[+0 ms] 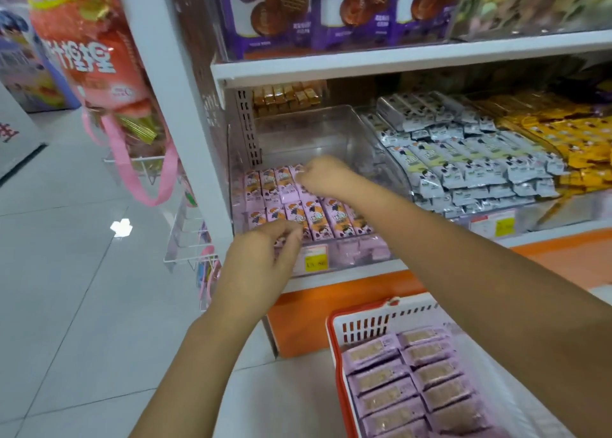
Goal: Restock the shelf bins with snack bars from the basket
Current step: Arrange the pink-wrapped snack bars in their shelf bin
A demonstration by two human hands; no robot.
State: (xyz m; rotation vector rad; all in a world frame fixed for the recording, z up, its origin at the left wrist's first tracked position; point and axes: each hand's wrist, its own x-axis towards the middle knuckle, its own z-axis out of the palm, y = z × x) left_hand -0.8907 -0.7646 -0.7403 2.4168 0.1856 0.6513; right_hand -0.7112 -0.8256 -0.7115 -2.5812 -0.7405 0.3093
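Rows of lilac snack bars (318, 219) lie flat and side by side in the clear plastic bin (331, 123), printed faces up and ends toward the aisle, which I take to be so that shoppers can read them and so that more fit on top. The bin's back half is bare, and its see-through rigid walls show how much room is left.

The right hand (323, 176) reaches over the back row with fingers curled down; it seems to pinch the end of one bar, as if squaring it with its neighbours. The left hand (261, 255) hovers at the bin's front lip with thumb and fingers drawn together; whether it grips anything I cannot tell.

The white slatted basket (337, 355) with a red rim stands on the floor just below, packed with spare bars (427, 378) in thin, crinkly film. Grey-wrapped bars (463, 159) fill the next bin.
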